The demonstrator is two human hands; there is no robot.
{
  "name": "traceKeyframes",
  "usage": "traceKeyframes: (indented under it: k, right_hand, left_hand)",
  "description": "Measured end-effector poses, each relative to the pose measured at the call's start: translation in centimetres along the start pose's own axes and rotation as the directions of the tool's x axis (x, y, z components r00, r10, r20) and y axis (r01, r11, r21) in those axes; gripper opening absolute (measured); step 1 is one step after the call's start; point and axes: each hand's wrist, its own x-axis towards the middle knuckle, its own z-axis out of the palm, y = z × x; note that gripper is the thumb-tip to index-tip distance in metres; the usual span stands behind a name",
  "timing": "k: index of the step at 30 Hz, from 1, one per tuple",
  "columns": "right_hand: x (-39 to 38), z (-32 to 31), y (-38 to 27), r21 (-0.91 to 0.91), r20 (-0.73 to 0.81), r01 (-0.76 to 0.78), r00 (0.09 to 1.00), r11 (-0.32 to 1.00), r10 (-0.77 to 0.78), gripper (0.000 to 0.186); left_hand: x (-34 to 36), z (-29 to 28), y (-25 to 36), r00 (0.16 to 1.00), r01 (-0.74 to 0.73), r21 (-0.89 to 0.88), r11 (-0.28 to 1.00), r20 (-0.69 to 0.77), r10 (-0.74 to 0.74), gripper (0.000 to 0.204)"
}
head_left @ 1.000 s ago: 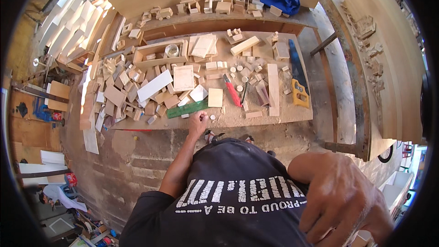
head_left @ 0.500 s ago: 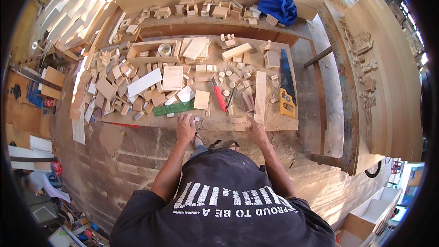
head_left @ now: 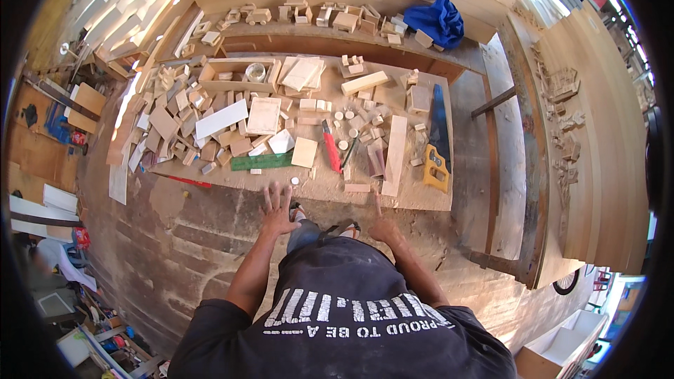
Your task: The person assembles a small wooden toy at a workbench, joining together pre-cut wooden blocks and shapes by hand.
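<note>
Scene: a person stands at the near edge of a low desk [head_left: 421, 200] strewn with wood offcuts, seen from above.
Left hand: the left hand [head_left: 276, 208] is open, fingers spread flat, empty, at the desk's near edge just near of a small round wooden disc [head_left: 295, 181] and a green ruler [head_left: 261, 162].
Right hand: the right hand [head_left: 382, 224] is loosely curled with the forefinger extended toward the far side, holding nothing; its tip is just near of a small wood block [head_left: 357, 187].
Small wood block: it lies flat near the desk's near edge, its long axis running left to right, beside the near end of a long pale plank [head_left: 394, 155].
Handling: the block looks light, stiff and dry, probably not slippery; pinching its two long sides should lift it easily.
Around: a red-handled tool [head_left: 331, 149] lies just far of the block, a yellow-handled saw [head_left: 437, 146] to the right, a blue cloth [head_left: 437, 21] on the far shelf.
</note>
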Motion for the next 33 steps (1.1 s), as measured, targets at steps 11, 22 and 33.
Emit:
traceKeyframes:
  k: [11,22,33]
  right_hand:
    - [4.5,4.9,3.7,-0.126,0.12,0.011,0.993,0.992,0.004,0.117]
    - [3.4,3.0,2.9,-0.117,0.181,0.065,0.983,0.991,-0.043,0.07]
    - [4.6,5.0,4.7,-0.107,0.102,0.167,0.982,0.98,-0.157,0.099]
  left_hand:
    - [1.1,0.5,0.3,0.996,0.037,0.018,0.999,0.086,-0.039,0.135]
    - [1.3,0.9,0.3,0.997,0.051,0.022,0.998,0.062,-0.052,0.135]
    - [1.6,2.1,0.2,0.999,0.039,0.031,0.999,0.021,-0.04,0.141]
